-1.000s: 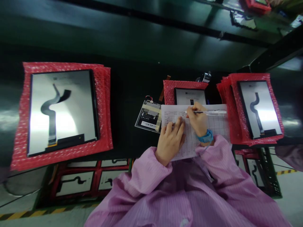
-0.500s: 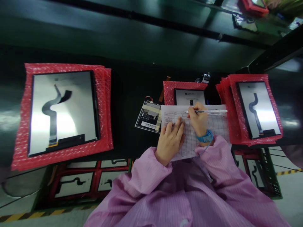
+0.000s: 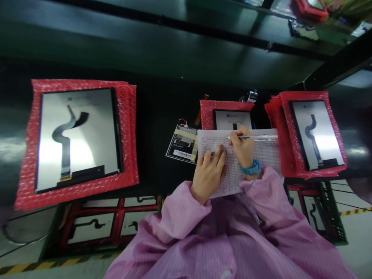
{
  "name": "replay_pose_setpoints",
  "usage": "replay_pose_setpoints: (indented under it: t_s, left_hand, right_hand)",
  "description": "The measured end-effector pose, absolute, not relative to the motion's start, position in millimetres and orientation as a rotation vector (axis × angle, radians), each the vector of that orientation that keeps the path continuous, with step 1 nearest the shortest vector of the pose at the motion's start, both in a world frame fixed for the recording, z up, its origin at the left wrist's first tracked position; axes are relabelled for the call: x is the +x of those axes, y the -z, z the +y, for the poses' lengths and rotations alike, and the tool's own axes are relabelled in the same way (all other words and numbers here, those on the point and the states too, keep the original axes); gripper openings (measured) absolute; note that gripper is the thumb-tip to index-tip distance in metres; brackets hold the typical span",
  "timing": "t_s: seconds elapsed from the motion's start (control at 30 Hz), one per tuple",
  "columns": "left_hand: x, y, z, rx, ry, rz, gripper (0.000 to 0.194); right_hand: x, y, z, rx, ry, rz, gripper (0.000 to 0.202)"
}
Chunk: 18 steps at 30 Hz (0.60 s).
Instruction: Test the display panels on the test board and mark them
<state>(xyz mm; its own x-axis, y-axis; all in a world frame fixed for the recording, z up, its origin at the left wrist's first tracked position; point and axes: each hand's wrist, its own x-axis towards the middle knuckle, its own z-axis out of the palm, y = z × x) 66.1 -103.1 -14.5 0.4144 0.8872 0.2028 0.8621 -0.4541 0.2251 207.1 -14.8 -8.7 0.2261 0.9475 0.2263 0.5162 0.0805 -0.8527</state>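
Note:
My right hand (image 3: 244, 149) is closed around a clear-barrelled pen (image 3: 263, 137), its tip on the upper part of a printed form sheet (image 3: 232, 178). A blue band (image 3: 252, 167) with a cord circles the right wrist. My left hand (image 3: 209, 170) lies on the sheet's left half, fingers stretched out and holding nothing. Partly hidden behind the paper's top edge is a display panel (image 3: 229, 115) on red bubble wrap (image 3: 207, 110). Left of the sheet lies a circuit board module (image 3: 183, 141) with tape and a barcode label.
Display panels with ribbon cables rest on red bubble wrap, one at left (image 3: 93, 139) and one at right (image 3: 329, 135). A small metallic counter (image 3: 251, 95) sits behind the middle panel. Below the table edge are green crates (image 3: 48, 242) with more panels.
Almost nothing differs. The pen and right hand have shifted very slightly on the sheet; my left hand stays in place.

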Motion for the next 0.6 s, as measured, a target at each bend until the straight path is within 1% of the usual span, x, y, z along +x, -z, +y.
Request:
replay_pose_setpoints:
  t_s: [0.6]
  left_hand:
    - [66.4,15.0,-103.3,2.564,-0.481,1.604,0.046]
  right_hand:
    - [207.4,9.6,-16.3,-1.603,-0.549,-1.505,0.031]
